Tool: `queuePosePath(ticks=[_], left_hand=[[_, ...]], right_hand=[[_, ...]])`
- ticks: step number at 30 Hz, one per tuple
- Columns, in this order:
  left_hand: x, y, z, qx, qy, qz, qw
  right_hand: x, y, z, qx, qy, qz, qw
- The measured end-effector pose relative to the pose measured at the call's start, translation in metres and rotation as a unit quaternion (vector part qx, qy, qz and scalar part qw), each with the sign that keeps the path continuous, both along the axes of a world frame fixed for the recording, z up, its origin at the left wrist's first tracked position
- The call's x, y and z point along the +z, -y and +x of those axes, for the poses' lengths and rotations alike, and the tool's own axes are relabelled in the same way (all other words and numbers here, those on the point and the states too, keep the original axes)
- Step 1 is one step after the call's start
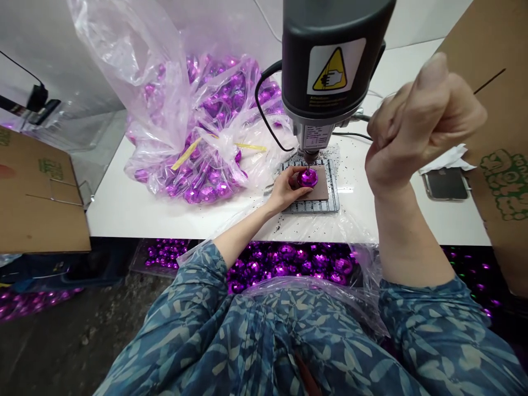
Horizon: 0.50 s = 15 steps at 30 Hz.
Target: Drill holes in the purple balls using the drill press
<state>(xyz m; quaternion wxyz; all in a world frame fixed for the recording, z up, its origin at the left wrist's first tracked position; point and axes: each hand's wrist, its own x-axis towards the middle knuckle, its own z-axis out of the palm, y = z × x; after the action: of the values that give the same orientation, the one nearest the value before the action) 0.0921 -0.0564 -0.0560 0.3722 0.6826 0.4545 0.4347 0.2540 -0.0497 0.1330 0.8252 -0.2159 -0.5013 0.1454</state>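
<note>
Between the thumb and fingers of my left hand (pixel 284 190) is a shiny purple faceted ball (pixel 307 177). It rests on a brown square pad (pixel 319 192) over the grey slotted base plate (pixel 330 207) of a small drill press (pixel 338 60). The chuck (pixel 310 156) is right above the ball, with a thin bit at its top; I cannot tell how deep the bit reaches. My right hand (pixel 424 115) is closed in a fist at the machine's right side, around the end of its feed lever (pixel 363 117), whose grip is hidden by the fingers.
Clear plastic bags of purple balls (pixel 206 132) lie at the back left of the white table (pixel 119 206). More balls (pixel 289 261) sit in plastic below the front edge. Cardboard boxes (pixel 41 192) flank both sides. A phone (pixel 446 183) lies at right. Dark shavings (pixel 280 223) surround the base.
</note>
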Motion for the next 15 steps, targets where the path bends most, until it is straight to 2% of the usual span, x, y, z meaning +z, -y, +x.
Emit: queuePosePath(ticks=[6, 11, 15], left_hand=[[-0.001, 0.0, 0.0, 0.009, -0.006, 0.003, 1.0], [-0.005, 0.0, 0.0, 0.008, 0.014, -0.001, 1.0], [-0.007, 0.001, 0.0, 0.01, 0.029, 0.002, 1.0]], right_hand=[[-0.022, -0.004, 0.001, -0.038, 0.003, 0.027, 0.999], [-0.052, -0.017, 0.009, -0.097, 0.022, 0.039, 0.994], [-0.072, -0.022, 0.016, -0.114, 0.048, 0.049, 0.991]])
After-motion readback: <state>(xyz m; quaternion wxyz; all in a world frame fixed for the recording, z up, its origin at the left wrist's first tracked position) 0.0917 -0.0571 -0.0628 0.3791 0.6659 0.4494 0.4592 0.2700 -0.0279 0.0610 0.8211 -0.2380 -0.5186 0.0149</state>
